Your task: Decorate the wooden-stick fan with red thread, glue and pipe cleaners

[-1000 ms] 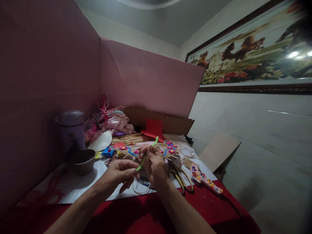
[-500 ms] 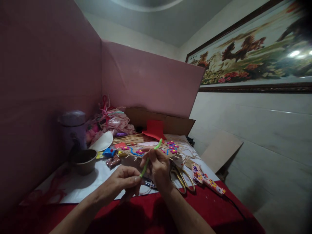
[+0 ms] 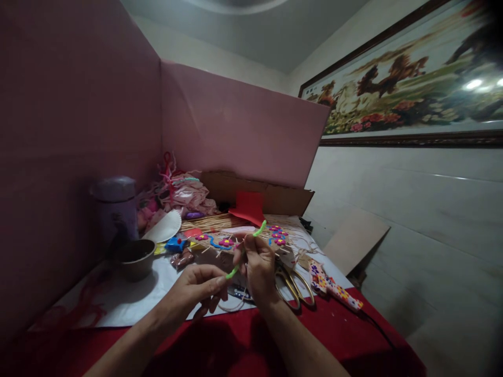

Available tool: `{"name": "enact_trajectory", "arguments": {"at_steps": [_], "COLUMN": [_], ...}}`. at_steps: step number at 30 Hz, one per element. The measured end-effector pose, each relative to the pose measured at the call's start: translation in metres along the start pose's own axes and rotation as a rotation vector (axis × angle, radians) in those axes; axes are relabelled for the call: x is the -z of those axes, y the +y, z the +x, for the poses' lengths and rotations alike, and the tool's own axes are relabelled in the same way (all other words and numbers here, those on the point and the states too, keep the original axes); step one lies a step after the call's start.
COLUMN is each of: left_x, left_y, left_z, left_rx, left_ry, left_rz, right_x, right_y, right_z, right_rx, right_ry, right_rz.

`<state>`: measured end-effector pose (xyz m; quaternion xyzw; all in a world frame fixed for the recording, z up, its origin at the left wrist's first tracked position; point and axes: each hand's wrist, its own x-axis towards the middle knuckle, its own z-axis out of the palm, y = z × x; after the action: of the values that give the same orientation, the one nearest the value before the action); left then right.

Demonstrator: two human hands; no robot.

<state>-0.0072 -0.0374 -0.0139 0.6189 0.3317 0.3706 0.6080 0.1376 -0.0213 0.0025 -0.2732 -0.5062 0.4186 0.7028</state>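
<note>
Both my hands hold a bright green strand [image 3: 259, 229] of what looks like soft modelling clay, slanting up to the right. My left hand [image 3: 196, 288] pinches its lower end between thumb and forefinger. Higher up, my right hand [image 3: 257, 264] grips it near the upper end, and its fingers cover the middle. Just beyond the hands lies a cardboard piece [image 3: 239, 257] with pink flowers, blue wavy lines and sticks poking from its edge; my right hand hides part of it. Gold-handled scissors [image 3: 293, 288] rest right of my right hand.
A flower-patterned glue gun [image 3: 336, 290] with a cord lies at the right. On the left stand a dark bowl [image 3: 135, 267], a lidded cup [image 3: 113, 209] and a white paper plate [image 3: 167, 228]. Small packets [image 3: 183, 259], thin sticks [image 3: 212, 222] and red paper [image 3: 249, 207] lie farther back.
The green strand looks thinner and bumpier along its length than before. My right hand has shifted slightly right, and my left hand's lower fingers have spread a little.
</note>
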Motion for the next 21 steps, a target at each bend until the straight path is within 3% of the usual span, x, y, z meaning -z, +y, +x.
{"name": "enact_trajectory", "arguments": {"at_steps": [3,8,11,16,21], "left_x": [-0.001,-0.005,-0.005,-0.001,0.000], "left_y": [-0.003,-0.008,-0.004,0.001,0.002], "left_z": [0.002,0.002,0.001,0.003,0.006], "left_rx": [-0.022,-0.315,-0.393,-0.211,-0.117], "left_ry": [0.079,0.183,0.256,0.451,0.561], "left_rz": [0.127,0.467,0.565,0.156,-0.315], "right_x": [0.001,0.001,0.002,-0.002,-0.014], "right_y": [0.002,0.004,0.006,0.010,0.014], "right_z": [-0.001,-0.005,-0.007,-0.013,-0.025], "right_rx": [0.017,0.051,0.066,0.125,0.033], "right_ry": [-0.023,-0.065,-0.087,-0.080,-0.158], "right_rz": [-0.047,-0.146,-0.149,-0.082,-0.062]}}
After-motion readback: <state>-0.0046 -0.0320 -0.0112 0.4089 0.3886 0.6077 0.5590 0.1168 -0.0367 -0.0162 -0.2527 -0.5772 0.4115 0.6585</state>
